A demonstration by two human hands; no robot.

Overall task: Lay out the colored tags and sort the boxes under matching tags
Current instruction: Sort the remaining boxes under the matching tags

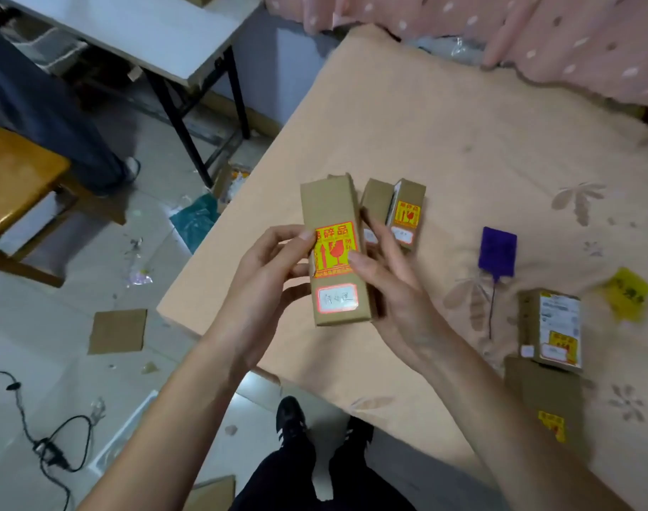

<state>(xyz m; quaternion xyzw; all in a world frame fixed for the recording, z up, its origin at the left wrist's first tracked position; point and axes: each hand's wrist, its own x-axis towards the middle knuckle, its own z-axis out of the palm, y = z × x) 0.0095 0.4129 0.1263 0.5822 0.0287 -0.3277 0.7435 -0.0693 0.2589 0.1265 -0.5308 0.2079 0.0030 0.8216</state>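
Note:
I hold a long brown cardboard box upright above the bed's near-left corner, its yellow-and-red fragile sticker and white label facing me. My left hand grips its left side and my right hand its right side. Behind it, two more brown boxes lie on the peach sheet. A purple tag with a thin string lies to the right. A yellow tag lies farther right. Below the tags sit a labelled box and a flat brown box.
A pink dotted blanket covers the bed's far end. Left of the bed the tiled floor holds cardboard scraps, a teal bag and a black cable. A white desk and wooden stool stand beyond.

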